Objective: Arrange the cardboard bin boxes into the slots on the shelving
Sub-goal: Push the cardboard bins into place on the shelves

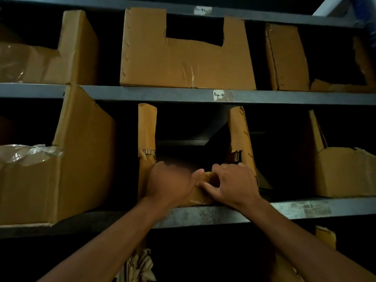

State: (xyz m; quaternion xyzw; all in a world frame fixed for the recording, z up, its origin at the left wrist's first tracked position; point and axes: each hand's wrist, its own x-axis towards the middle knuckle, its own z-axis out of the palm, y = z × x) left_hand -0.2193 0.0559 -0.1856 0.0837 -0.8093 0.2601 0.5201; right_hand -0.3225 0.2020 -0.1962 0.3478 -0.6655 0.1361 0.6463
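the left hand's fingers [162,166] curl over the top edge of a low front wall [201,198], their tips blurred and lost inside the box. the thumb lies along the edge, pointing to 3 o'clock. the right hand's fingers [223,169] hook over the same edge, and its thumb presses the wall's outer face. so the left hand [171,182] and the right hand [234,184] both grasp that wall, side by side and nearly touching.

the wall belongs to the middle bin box [147,127], which sits in the centre slot of the middle shelf [295,208], its bottom front edge at the shelf's lip. its two tall side walls rise at 11 and 1 o'clock from the hands, both torn where they meet the front.

at 9 o'clock stands the left bin box [81,159], with crumpled clear film [30,153] over its front. at 3 o'clock the right bin box [341,174] sits well apart.

at 12 o'clock runs the upper shelf [142,94] with a small handwritten label [218,95], and above it a notched box [183,64] with one box on each side.

at 6 o'clock, below the forearms, lies a crumpled wad [140,263], of what material i cannot tell.
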